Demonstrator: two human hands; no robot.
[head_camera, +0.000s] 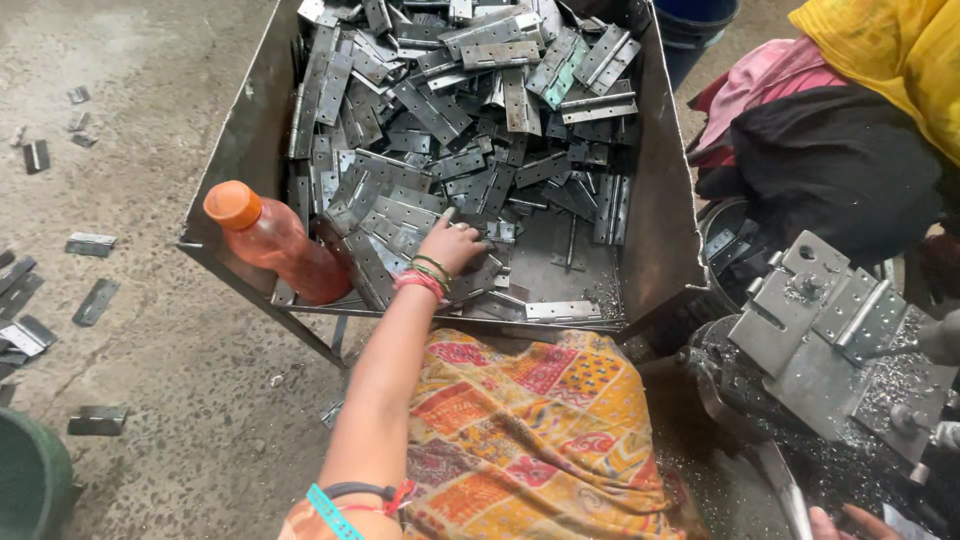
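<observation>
Hinges (455, 190) are lying heaped in the metal tray (660, 230) at twelve o'clock; your left hand (452, 246) is closing on one. They look stiff, heavy, sharp-edged: grip the flat leaf. Your right hand (850, 522) is hardly showing.

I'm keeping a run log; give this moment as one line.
left hand: in metal bin, on hinges | right hand: near machine fixture

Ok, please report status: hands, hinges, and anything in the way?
Left hand reaching into metal bin, fingers on hinges. Right hand barely visible at bottom edge, grip unclear. Orange bottle leans in bin corner beside the arm.
</observation>
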